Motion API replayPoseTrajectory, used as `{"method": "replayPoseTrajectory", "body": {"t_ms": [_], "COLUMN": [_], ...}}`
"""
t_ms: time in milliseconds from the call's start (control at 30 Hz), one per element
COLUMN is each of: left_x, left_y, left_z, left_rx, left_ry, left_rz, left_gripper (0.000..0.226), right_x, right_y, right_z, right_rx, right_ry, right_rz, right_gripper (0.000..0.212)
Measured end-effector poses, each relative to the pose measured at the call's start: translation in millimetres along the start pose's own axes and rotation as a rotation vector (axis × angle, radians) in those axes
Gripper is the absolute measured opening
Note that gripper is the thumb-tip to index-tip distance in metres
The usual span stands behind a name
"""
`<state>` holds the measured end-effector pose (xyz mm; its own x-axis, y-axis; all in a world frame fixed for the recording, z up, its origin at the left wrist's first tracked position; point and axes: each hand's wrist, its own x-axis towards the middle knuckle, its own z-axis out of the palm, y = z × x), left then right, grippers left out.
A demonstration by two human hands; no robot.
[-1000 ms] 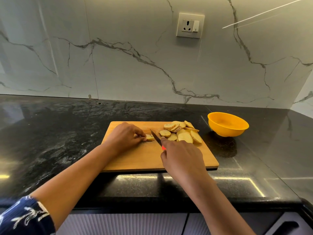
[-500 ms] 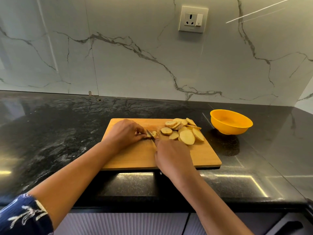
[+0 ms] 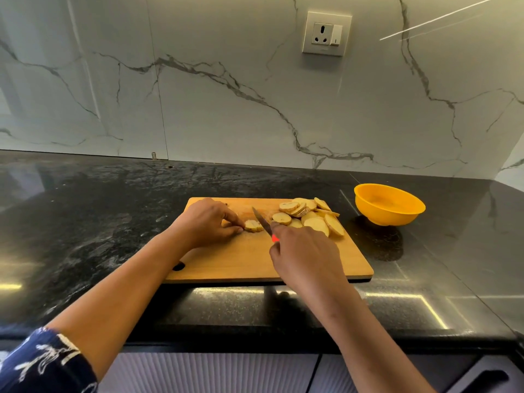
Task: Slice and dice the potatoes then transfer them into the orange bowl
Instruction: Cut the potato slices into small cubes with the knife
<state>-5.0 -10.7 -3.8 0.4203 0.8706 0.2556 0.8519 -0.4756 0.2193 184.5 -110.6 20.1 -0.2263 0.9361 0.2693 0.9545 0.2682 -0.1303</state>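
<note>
Slices [image 3: 309,219] of potato lie heaped toward the two o'clock corner of the cutting board [image 3: 235,259], probably pushed there to keep the middle free for cutting and to sit close to the orange bowl [image 3: 390,204]. The bowl stands on the counter [image 3: 85,211] just past the board's edge at about two o'clock and looks empty. The last potato stub [image 3: 253,226] lies near the board's centre, a little toward twelve o'clock. The left hand [image 3: 208,222] comes in from seven o'clock, its fingers [image 3: 234,229] curled and pinching the stub's left end, likely to steady it clear of the blade. The right hand [image 3: 306,256] reaches in from five o'clock, wrapped round the red handle of a knife [image 3: 262,222]. The blade points to eleven o'clock at the stub's right side, seemingly set for another cut. Dicing and transfer look not yet begun.
</note>
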Motion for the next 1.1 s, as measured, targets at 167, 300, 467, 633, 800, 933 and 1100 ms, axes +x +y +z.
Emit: {"method": "replayPoseTrajectory", "body": {"t_ms": [167, 300, 467, 633, 800, 933, 1100], "left_x": [-1, 0, 1, 2, 3, 3, 4], "left_y": [0, -2, -3, -2, -3, -3, -4], "left_z": [-1, 0, 2, 3, 3, 2, -2], "left_rx": [0.068, 0.087, 0.107, 0.129, 0.09, -0.018, -0.153], "left_ry": [-0.016, -0.007, 0.0, 0.017, -0.007, -0.01, -0.026], "left_rz": [0.044, 0.068, 0.078, 0.086, 0.069, 0.005, -0.027], "left_gripper": [0.024, 0.023, 0.024, 0.024, 0.024, 0.021, 0.02], "right_x": [12, 16, 22, 21, -10, -24, -33], "right_y": [-5, -9, -25, -33, -17, -10, 3], "right_z": [8, 10, 19, 20, 19, 11, -6], "right_rx": [0.001, -0.004, -0.085, -0.109, -0.147, -0.102, 0.029], "right_ry": [-0.036, -0.096, -0.144, -0.16, -0.129, -0.116, -0.031], "right_rz": [0.0, -0.002, 0.023, -0.006, -0.047, -0.062, -0.066], "right_gripper": [0.037, 0.034, 0.023, 0.027, 0.049, 0.052, 0.041]}}
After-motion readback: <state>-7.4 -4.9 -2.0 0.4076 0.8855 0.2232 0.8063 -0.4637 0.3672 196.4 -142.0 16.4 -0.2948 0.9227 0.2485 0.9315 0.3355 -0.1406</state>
